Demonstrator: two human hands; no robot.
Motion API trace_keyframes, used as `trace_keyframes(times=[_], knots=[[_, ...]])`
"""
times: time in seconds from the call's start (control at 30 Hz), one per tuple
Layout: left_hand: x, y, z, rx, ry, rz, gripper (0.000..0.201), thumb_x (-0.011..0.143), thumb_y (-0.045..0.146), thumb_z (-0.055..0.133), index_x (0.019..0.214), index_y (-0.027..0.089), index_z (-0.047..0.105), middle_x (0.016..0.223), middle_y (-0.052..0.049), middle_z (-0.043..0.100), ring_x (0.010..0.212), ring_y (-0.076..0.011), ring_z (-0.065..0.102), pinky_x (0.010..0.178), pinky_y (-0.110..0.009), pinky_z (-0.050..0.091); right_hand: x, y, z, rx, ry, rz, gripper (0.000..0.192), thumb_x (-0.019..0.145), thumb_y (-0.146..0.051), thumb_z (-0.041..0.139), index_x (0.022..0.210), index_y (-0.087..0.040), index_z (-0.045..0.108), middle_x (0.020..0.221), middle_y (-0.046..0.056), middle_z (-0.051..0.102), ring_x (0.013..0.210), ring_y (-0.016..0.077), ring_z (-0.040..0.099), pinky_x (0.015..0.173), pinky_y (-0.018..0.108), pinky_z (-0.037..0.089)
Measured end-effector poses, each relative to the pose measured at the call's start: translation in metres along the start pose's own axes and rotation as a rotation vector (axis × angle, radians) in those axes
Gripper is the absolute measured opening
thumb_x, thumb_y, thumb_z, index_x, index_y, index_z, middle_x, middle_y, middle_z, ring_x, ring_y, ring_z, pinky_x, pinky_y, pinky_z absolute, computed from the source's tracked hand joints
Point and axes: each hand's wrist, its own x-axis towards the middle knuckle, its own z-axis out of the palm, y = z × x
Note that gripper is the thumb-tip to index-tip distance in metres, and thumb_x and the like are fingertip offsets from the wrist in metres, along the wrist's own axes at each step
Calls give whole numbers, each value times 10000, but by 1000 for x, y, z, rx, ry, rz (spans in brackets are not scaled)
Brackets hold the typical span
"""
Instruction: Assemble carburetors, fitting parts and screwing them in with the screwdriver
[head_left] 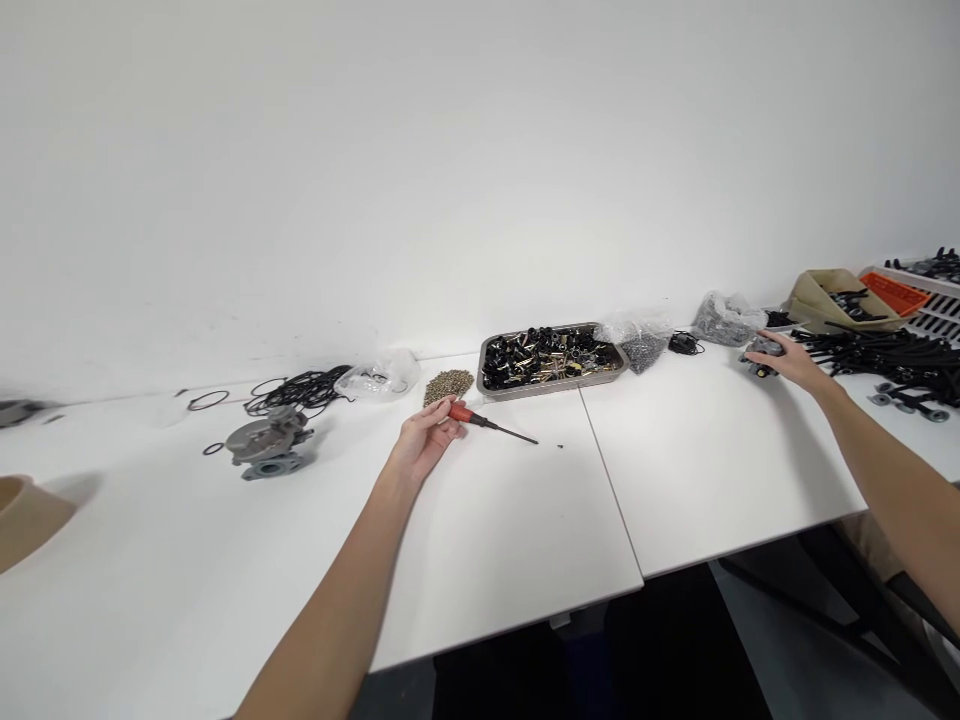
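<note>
— Red handle first: your left hand [424, 440] pinches the screwdriver [487, 423] by its red grip, fingers curled round it, the dark shaft lying out to the right along the white table [480, 540]. The tip rests on or just above the top; I cannot tell which.

— And the other hand?

— Your right hand [791, 362] is stretched far out to the right, and its fingers lie over a small grey part [761, 355] near the far edge. Whether they have closed on it or only rest on it, I cannot tell; the hand covers most of it.

— What could go wrong from here?

— You are spread wide, arms well apart. If you drag the grey part back without a firm hold, I judge it could slip and knock the black cables [877, 350] just beside it. On the left, the screwdriver's shaft points toward a tiny dark speck [560, 446] on the table, perhaps a screw; a sweep of the tool could flick it off.

— Anything else close by?

— A metal tray [553, 384] of black and brass bits stands behind the screwdriver, a heap of small brownish pieces [448, 384] just beyond your left hand. A careless lift of your wrist could scatter that heap. The grey casting [268, 445] sits well apart to the left.
</note>
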Motion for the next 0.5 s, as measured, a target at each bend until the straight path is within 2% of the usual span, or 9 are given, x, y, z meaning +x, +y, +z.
trace_keyframes(times=[0.3, 0.5], knots=[[0, 0, -1, 11, 9, -2, 177, 714, 117, 700, 886, 80, 690, 809, -108, 718, 470, -74, 492, 487, -252, 483, -5, -5, 1, 11, 4, 9, 772, 805, -469, 728, 1477, -163, 501, 1424, 204, 532, 1144, 234, 561, 883, 350, 400], [1, -1, -1, 5, 10, 3, 179, 704, 110, 705, 880, 83, 692, 801, -106, 718, 460, -73, 487, 475, -248, 484, 4, 5, 3, 24, 20, 16, 852, 764, -447, 767, 1488, -126, 452, 1398, 225, 533, 1097, 214, 570, 850, 331, 425]])
